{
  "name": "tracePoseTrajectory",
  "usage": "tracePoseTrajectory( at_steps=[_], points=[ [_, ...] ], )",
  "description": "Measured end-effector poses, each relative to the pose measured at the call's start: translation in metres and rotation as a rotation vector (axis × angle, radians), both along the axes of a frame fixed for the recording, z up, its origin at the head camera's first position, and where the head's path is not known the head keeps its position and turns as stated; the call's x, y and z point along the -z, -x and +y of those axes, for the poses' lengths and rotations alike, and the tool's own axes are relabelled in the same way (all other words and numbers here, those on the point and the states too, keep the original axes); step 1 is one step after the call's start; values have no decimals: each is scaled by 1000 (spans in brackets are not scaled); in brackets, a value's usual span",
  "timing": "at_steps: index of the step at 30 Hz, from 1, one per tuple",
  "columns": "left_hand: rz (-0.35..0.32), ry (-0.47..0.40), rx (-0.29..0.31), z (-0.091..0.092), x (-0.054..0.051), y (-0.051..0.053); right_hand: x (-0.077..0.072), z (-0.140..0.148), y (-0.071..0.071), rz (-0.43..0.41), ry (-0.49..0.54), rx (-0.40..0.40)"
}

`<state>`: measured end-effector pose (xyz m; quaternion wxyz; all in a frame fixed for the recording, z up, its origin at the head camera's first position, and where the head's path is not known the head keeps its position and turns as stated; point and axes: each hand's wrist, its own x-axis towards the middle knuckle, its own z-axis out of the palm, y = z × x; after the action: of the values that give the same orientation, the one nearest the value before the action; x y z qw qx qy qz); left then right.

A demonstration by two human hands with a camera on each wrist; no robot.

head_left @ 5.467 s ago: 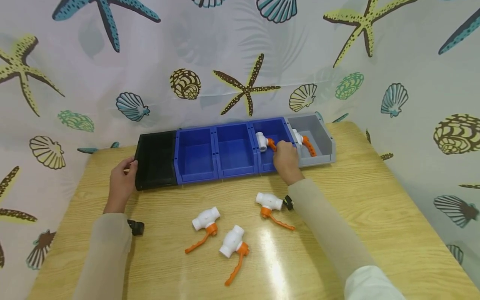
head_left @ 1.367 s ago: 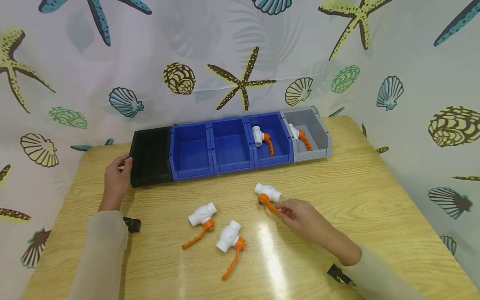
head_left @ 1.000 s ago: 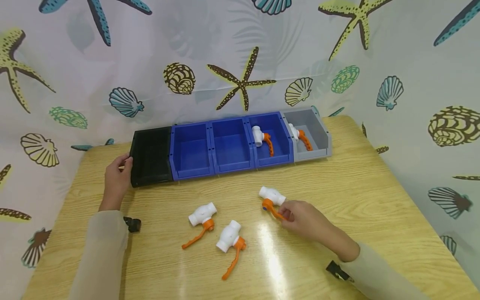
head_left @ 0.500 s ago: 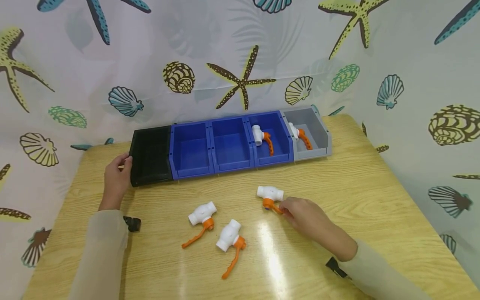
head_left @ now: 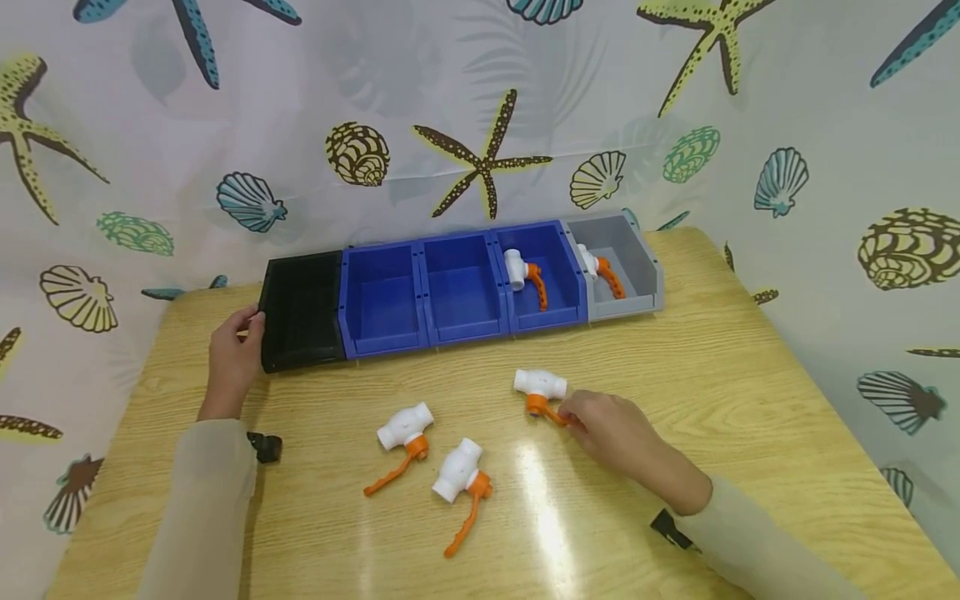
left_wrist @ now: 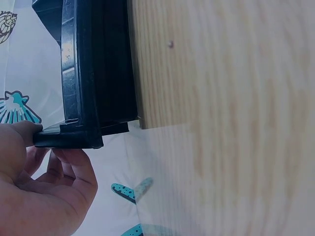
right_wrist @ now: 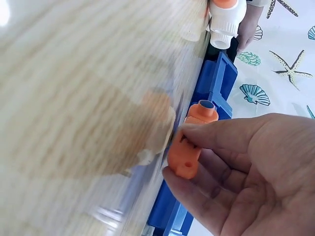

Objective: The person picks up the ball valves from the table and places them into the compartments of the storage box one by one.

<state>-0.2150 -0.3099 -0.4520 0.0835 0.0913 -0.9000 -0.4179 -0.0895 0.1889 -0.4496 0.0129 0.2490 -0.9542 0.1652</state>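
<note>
In the head view my left hand holds the outer edge of the black bin; the left wrist view shows the thumb above and fingers below the black rim. My right hand pinches the orange handle of a white valve on the table's middle right. Up close in the right wrist view, thumb and finger of the right hand grip the orange handle. Two more white valves lie to the left, one behind the other, orange handles toward the front.
Right of the black bin stand several joined bins: an empty blue one, another empty blue one, a blue one holding a valve, and a grey one holding a valve. A patterned cloth hangs behind.
My right hand has left the right blue bin and taken hold of the valve on the table by its handle. That valve has turned slightly. The left hand stays on the black bin.
</note>
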Motion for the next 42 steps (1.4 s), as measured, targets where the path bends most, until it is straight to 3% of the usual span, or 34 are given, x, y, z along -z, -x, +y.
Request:
tracePoseTrajectory(
  at_steps=[14,18,25,28,33,42],
  points=[
    [-2,0,-11,1,0,0,-2,1,4,12,20,-37],
    [14,8,-13,0,0,1,-9,-2,6,39,53,-42],
    [14,16,-17,0,1,1,-26,-8,9,163,96,-59],
    [14,14,-20,1,1,1,-33,-11,10,160,125,-45],
    [12,11,-23,1,0,2,-41,-17,13,32,290,-10],
    [35,29,-14,1,0,1,-42,-32,33,-319,686,69]
  ],
)
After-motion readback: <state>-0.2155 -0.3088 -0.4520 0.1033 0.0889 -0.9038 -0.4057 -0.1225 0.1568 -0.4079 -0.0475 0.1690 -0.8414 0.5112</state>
